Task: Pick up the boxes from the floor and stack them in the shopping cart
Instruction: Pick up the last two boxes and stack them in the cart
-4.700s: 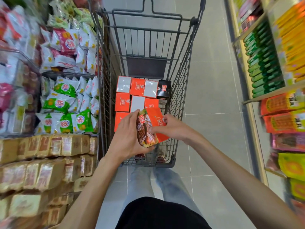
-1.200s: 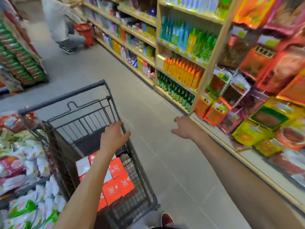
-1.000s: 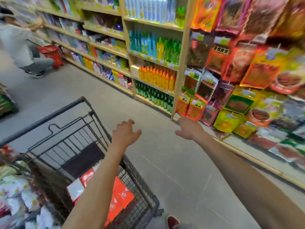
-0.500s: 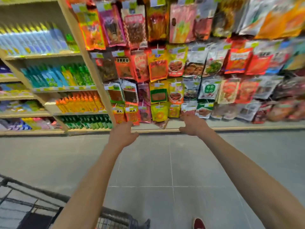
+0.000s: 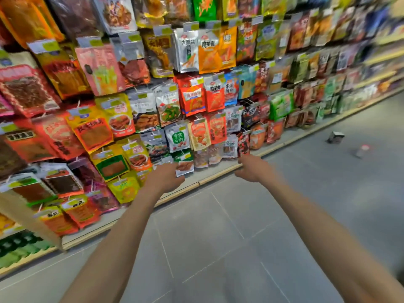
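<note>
Left hand [image 5: 165,177] and right hand [image 5: 251,169]: both empty, fingers loosely relaxed, extended forward. One dark box [image 5: 335,137] lies on the floor [image 5: 218,237], well apart to the right, with a blurred item [image 5: 361,150] near it. The shopping cart is out of view, so the stacked count cannot be told; pickup evidently remains. Legible shelf labels: orange packet [image 5: 208,51] "魔芋爽"; white packet [image 5: 177,139] "零食牛肉".

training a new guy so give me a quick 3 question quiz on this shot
1. True or false: the left hand holds a box.
2. Short answer: what does the right hand hold?
3. Multiple choice: where is the dark box? A) on the floor B) in the left hand C) in the right hand

Key: 1 false; 2 nothing; 3 A
</note>
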The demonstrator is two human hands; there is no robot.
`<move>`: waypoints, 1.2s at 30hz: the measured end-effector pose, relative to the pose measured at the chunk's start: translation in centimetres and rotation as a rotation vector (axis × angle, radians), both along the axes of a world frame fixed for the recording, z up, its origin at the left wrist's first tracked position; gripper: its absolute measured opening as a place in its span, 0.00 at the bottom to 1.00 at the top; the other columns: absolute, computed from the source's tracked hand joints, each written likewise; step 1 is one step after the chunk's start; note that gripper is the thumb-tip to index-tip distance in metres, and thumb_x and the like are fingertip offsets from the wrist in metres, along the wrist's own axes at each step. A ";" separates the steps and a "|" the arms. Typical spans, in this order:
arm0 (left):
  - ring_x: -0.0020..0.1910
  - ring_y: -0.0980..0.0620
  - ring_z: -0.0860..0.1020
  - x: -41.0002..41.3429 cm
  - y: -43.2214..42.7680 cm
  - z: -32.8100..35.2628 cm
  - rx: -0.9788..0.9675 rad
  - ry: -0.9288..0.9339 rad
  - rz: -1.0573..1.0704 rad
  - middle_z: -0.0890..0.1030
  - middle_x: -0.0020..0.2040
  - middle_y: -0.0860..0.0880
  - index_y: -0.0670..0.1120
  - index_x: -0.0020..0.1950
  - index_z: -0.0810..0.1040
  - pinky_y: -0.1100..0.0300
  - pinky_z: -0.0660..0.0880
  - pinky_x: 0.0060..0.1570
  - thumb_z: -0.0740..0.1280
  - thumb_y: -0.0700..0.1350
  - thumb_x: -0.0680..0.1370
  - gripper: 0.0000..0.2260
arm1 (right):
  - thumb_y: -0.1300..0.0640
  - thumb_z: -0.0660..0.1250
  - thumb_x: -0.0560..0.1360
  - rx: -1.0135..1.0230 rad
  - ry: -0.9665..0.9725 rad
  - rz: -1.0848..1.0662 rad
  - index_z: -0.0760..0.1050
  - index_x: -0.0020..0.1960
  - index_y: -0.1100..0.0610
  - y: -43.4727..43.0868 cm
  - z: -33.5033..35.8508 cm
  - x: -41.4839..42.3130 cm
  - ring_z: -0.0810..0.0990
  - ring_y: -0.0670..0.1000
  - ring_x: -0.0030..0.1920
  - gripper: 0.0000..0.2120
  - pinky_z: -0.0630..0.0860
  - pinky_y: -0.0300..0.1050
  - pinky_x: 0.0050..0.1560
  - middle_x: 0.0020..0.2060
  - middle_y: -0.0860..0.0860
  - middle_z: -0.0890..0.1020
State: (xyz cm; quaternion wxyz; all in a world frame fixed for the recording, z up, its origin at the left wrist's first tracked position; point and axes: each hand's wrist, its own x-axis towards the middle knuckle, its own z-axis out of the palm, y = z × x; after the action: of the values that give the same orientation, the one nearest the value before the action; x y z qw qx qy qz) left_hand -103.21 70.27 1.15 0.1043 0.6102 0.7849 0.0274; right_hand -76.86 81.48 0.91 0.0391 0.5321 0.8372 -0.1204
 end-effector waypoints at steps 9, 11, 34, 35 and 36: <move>0.55 0.45 0.78 13.3 15.6 0.3 0.086 -0.012 -0.218 0.79 0.60 0.46 0.46 0.68 0.73 0.50 0.77 0.50 0.64 0.56 0.80 0.21 | 0.44 0.66 0.78 0.019 -0.002 -0.190 0.70 0.69 0.57 9.9 -0.2 14.7 0.76 0.58 0.62 0.25 0.75 0.54 0.60 0.64 0.56 0.76; 0.58 0.44 0.78 16.8 18.5 0.0 0.104 -0.031 -0.273 0.78 0.64 0.46 0.46 0.70 0.72 0.50 0.77 0.53 0.64 0.55 0.80 0.22 | 0.43 0.66 0.78 0.021 0.007 -0.236 0.70 0.70 0.57 11.5 -0.5 18.3 0.75 0.58 0.64 0.26 0.74 0.54 0.62 0.67 0.55 0.75; 0.62 0.44 0.77 44.2 48.5 -2.8 0.013 -0.028 -0.693 0.77 0.65 0.45 0.48 0.70 0.71 0.49 0.76 0.58 0.64 0.56 0.79 0.22 | 0.45 0.63 0.79 -0.064 -0.053 -0.678 0.67 0.73 0.54 28.1 -2.9 44.4 0.73 0.58 0.66 0.26 0.71 0.52 0.62 0.67 0.56 0.73; 0.62 0.45 0.77 45.1 50.3 -2.7 0.014 -0.037 -0.703 0.77 0.66 0.46 0.48 0.70 0.71 0.49 0.75 0.59 0.64 0.56 0.79 0.22 | 0.45 0.64 0.78 -0.066 -0.056 -0.686 0.67 0.73 0.54 29.9 -2.6 45.2 0.73 0.58 0.66 0.26 0.72 0.53 0.63 0.67 0.56 0.73; 0.62 0.45 0.77 46.1 52.4 -2.7 0.014 -0.045 -0.712 0.77 0.66 0.46 0.49 0.69 0.72 0.48 0.75 0.59 0.64 0.57 0.79 0.22 | 0.45 0.64 0.78 -0.061 -0.053 -0.697 0.67 0.72 0.54 31.8 -2.3 46.1 0.72 0.58 0.66 0.26 0.72 0.53 0.63 0.67 0.56 0.73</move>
State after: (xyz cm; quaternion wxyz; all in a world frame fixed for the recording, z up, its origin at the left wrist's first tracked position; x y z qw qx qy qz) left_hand -57.15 122.65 -1.59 0.1204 0.8453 0.5204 0.0082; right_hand -30.77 113.33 -1.40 0.0334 0.7874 0.5999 -0.1376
